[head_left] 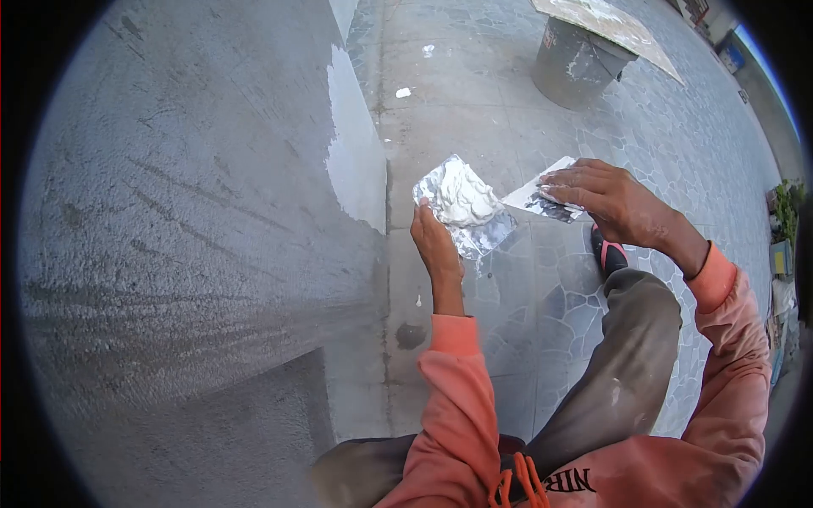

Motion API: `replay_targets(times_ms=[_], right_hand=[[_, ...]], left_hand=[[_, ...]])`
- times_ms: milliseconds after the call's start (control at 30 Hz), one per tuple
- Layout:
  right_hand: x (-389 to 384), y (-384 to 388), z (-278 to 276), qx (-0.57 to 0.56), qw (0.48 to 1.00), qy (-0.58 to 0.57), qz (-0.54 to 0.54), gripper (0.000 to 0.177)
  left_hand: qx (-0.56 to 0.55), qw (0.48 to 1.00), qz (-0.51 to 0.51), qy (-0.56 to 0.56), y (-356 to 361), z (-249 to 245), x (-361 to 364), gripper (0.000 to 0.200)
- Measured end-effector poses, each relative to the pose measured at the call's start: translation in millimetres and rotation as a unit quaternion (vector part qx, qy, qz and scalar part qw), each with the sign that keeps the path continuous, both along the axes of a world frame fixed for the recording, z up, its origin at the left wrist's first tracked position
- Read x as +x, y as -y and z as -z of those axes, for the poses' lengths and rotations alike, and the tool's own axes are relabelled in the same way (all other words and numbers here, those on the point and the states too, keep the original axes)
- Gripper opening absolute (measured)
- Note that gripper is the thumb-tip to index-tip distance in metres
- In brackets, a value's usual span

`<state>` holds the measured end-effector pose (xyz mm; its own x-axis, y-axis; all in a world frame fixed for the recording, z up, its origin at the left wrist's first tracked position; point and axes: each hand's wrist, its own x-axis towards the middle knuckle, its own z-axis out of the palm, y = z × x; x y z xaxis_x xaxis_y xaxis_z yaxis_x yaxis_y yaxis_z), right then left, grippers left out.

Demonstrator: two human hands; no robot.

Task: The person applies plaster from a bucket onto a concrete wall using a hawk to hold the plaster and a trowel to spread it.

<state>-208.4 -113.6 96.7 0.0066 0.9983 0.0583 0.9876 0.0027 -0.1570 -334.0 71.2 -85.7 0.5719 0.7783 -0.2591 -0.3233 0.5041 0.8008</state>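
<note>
A metal plate (480, 238) bearing a heap of white paste (464, 196) is held at its left edge by my left hand (437, 245), thumb on top and the other fingers hidden beneath. My right hand (611, 201) is closed on a flat metal scraper (542, 188) smeared with white paste. The scraper's left corner is close beside the plate's right side. Both hands are above the tiled floor, to the right of a rough grey wall (195, 195).
White smooth coating (351, 140) covers the wall's far part. A grey bucket (576, 66) with a board (614, 27) on top stands at the upper right. White blobs (403, 92) spot the floor. My foot in a sandal (607, 252) is below my right hand. Plants (789, 210) stand at the far right.
</note>
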Motion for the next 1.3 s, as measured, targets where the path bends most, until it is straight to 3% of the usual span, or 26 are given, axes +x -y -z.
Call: replay_targets(times_ms=[133, 300, 500, 800, 833, 933, 1000, 1033, 1100, 1133, 1300], right_hand=[[-32, -2, -2, -0.011, 1.0, 0.028, -0.009, 0.068], [-37, -10, 11, -0.02, 0.993, 0.11, -0.04, 0.053], [-26, -9, 68, 0.009, 0.984, 0.128, -0.123, 0.041], [1, -64, 99, -0.113, 0.947, -0.088, -0.286, 0.034], [1, -74, 89, -0.205, 0.938, -0.099, -0.262, 0.046], [13, -100, 83, -0.317, 0.909, -0.18, -0.202, 0.03], [32, -119, 90, -0.34, 0.873, -0.316, -0.148, 0.023], [37, -127, 93, -0.319, 0.855, -0.397, -0.101, 0.023], [52, -154, 111, -0.283, 0.846, -0.444, -0.087, 0.024], [65, -161, 130, -0.28, 0.775, -0.565, -0.048, 0.026], [76, -200, 225, -0.143, 0.651, -0.737, 0.109, 0.026]], left_hand=[[-0.039, 0.998, 0.044, 0.023, -6, -22, -10, 0.042], [-0.052, 0.998, 0.019, 0.021, 2, -28, -6, 0.041], [-0.056, 0.998, 0.018, 0.038, 19, -5, -23, 0.041], [-0.082, 0.986, -0.101, -0.108, 24, 40, -60, 0.043], [-0.074, 0.982, -0.129, -0.117, 23, 41, -62, 0.044], [-0.066, 0.981, -0.134, -0.124, 14, 50, -78, 0.044], [-0.025, 0.983, -0.127, -0.131, 5, 59, -88, 0.042], [-0.014, 0.983, -0.125, -0.135, 3, 64, -93, 0.042], [-0.011, 0.984, -0.116, -0.138, 2, 78, -105, 0.042], [-0.016, 0.984, -0.107, -0.141, 8, 88, -113, 0.042], [-0.071, 0.978, -0.09, -0.176, 29, 181, -156, 0.044]])
